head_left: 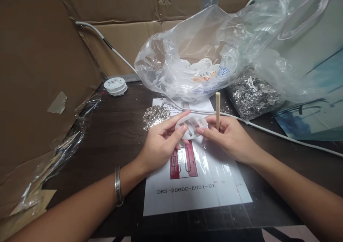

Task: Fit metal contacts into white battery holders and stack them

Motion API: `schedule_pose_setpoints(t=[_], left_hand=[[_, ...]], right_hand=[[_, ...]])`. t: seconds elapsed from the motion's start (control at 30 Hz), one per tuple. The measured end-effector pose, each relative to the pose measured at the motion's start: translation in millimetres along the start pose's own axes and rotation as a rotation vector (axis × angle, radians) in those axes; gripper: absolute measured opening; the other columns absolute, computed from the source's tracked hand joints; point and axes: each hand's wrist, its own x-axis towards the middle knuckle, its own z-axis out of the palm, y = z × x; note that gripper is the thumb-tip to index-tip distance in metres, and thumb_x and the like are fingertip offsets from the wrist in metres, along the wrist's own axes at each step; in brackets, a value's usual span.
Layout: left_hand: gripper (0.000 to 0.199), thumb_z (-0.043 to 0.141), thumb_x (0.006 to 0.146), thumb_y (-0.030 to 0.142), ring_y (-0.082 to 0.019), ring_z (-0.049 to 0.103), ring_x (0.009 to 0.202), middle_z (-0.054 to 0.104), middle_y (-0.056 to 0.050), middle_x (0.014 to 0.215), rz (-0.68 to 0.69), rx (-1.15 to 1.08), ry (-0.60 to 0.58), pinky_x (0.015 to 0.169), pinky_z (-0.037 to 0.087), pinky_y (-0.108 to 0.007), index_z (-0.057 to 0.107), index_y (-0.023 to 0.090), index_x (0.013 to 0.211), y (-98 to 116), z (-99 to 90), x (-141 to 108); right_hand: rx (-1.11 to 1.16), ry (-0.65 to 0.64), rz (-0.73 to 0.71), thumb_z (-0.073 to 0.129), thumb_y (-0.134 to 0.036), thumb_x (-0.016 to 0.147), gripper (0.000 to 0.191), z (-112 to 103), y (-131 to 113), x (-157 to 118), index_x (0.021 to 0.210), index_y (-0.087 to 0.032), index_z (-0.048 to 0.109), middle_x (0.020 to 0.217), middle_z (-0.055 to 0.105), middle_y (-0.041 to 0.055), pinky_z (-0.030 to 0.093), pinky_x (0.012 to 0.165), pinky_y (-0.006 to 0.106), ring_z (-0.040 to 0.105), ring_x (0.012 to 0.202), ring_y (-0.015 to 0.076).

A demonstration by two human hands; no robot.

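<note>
Between both hands is a round white plastic disc (193,125) with slots and small metal pieces on its face. My left hand (163,140) grips its left side, thumb on top. My right hand (227,135) pinches the right edge with thumb and fingers, and a thin wooden stick (218,108) stands upright from the same hand. Beneath the hands lies a printed sheet (182,202) with a red picture and lettering. Just beyond my left hand is a pile of small shiny metal parts (157,116).
At the back stands a clear plastic bag (203,31) with more white discs inside. A bag of metal parts (254,94) sits at right. Several stacked white discs (115,86) rest at left. A white cable (284,135) crosses the dark table; cardboard walls (40,56) rise behind and left.
</note>
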Motion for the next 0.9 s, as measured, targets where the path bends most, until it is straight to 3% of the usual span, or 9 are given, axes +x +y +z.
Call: schedule_pose_setpoints(t=[0.13,0.2,0.27,0.37,0.47,0.67,0.73,0.83,0.9], left_hand=[[0.048,0.070,0.080,0.028,-0.019,0.069,0.086,0.071,-0.009,0.107,0.021,0.011,-0.015,0.058,0.055,-0.020,0.060,0.019,0.126,-1.8,0.2,-0.1],[0.045,0.072,0.077,0.025,-0.022,0.066,0.100,0.063,-0.010,0.126,0.018,0.003,-0.023,0.064,0.056,-0.020,0.063,0.019,0.121,-1.5,0.5,0.0],[0.049,0.075,0.074,0.024,-0.023,0.064,0.102,0.059,-0.011,0.131,-0.015,-0.018,-0.028,0.064,0.057,-0.020,0.062,0.018,0.121,-1.0,0.3,0.3],[0.068,0.079,0.069,0.026,-0.018,0.068,0.080,0.067,-0.012,0.117,-0.125,-0.096,-0.101,0.057,0.056,-0.021,0.052,0.020,0.131,-1.4,-1.2,0.3],[0.074,0.079,0.070,0.032,-0.014,0.065,0.065,0.069,-0.012,0.107,-0.159,-0.231,-0.221,0.052,0.055,-0.021,0.047,0.019,0.136,-2.4,-2.7,0.0],[0.078,0.079,0.070,0.016,-0.015,0.067,0.079,0.063,-0.009,0.115,-0.187,-0.424,-0.280,0.061,0.058,-0.021,0.043,0.022,0.138,-1.5,0.3,0.1],[0.075,0.080,0.068,0.015,-0.012,0.065,0.067,0.066,-0.006,0.102,-0.207,-0.456,-0.282,0.057,0.057,-0.021,0.044,0.020,0.135,-0.3,1.6,0.5],[0.065,0.078,0.072,0.017,-0.009,0.060,0.050,0.066,0.000,0.076,-0.203,-0.454,-0.260,0.049,0.054,-0.019,0.045,0.017,0.128,0.3,2.7,0.5],[0.061,0.075,0.077,0.020,-0.010,0.062,0.049,0.064,0.003,0.065,-0.205,-0.440,-0.259,0.049,0.054,-0.019,0.039,0.019,0.126,-0.7,3.1,-0.4]], right_hand=[[-0.114,0.187,-0.165,0.069,-0.033,0.079,0.020,-2.1,1.9,0.7,0.092,-0.019,0.075,0.046,0.027,-0.0075,0.025,0.045,0.023,0.028,0.043,0.0081],[-0.187,0.272,-0.263,0.067,-0.027,0.080,0.017,-2.4,1.7,-0.2,0.093,-0.020,0.076,0.049,0.047,-0.0035,0.035,0.049,0.026,0.042,0.047,0.0106],[-0.271,0.328,-0.360,0.066,-0.021,0.081,0.015,-2.8,0.9,-1.4,0.091,-0.021,0.076,0.069,0.067,0.0025,0.045,0.058,0.029,0.059,0.061,0.0149],[-0.370,0.354,-0.482,0.065,-0.015,0.080,0.017,-4.2,0.2,-2.9,0.091,-0.023,0.076,0.089,0.073,0.0040,0.051,0.066,0.030,0.067,0.077,0.0181],[-0.407,0.346,-0.538,0.064,-0.015,0.082,0.018,-6.2,1.0,-3.3,0.093,-0.024,0.075,0.091,0.073,0.0039,0.052,0.065,0.029,0.068,0.075,0.0175],[-0.448,0.248,-0.564,0.060,-0.010,0.082,0.019,-5.0,3.6,-3.1,0.092,-0.020,0.072,0.067,0.065,-0.0008,0.037,0.046,0.024,0.045,0.046,0.0079],[-0.439,0.217,-0.524,0.055,-0.006,0.079,0.033,-4.9,4.7,-4.5,0.107,-0.020,0.067,0.057,0.052,-0.0050,0.034,0.046,0.022,0.038,0.044,0.0076],[-0.403,0.110,-0.413,0.054,-0.009,0.079,0.056,-10.3,5.5,-8.4,0.133,-0.019,0.044,0.057,0.038,-0.0077,0.034,0.045,0.021,0.036,0.047,0.0092],[-0.426,0.028,-0.415,0.053,-0.018,0.086,0.050,-17.3,4.0,-10.8,0.134,-0.017,0.040,0.061,0.041,-0.0062,0.035,0.047,0.022,0.039,0.050,0.0103]])
